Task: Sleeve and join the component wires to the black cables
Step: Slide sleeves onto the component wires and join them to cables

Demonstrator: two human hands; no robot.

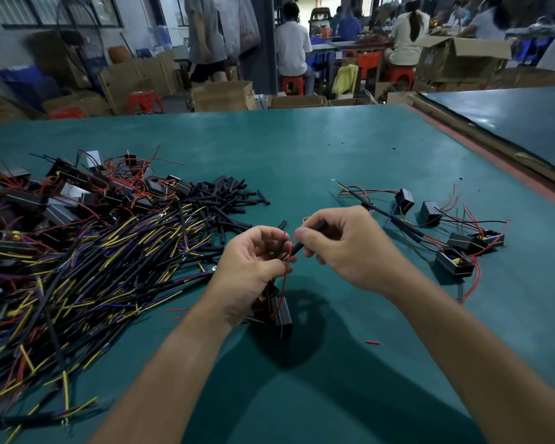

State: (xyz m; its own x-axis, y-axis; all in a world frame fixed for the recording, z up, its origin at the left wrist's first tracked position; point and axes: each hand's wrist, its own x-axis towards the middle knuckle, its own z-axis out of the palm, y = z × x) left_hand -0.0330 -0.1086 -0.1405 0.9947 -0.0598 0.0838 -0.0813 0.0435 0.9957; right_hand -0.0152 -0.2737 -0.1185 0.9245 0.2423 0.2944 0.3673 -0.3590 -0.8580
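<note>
My left hand pinches a thin red wire and a short black sleeve above the green table. A black box component hangs from that wire below my left palm. My right hand grips a black cable, its end pointing down-left toward the red wire. The cable's other end sticks out past my right thumb. The two hands almost touch at the fingertips.
A big heap of black cables with yellow and purple leads fills the left. Loose components with red wires lie behind it, beside a pile of black sleeves. Joined components lie at right. The table's edge runs diagonally at right.
</note>
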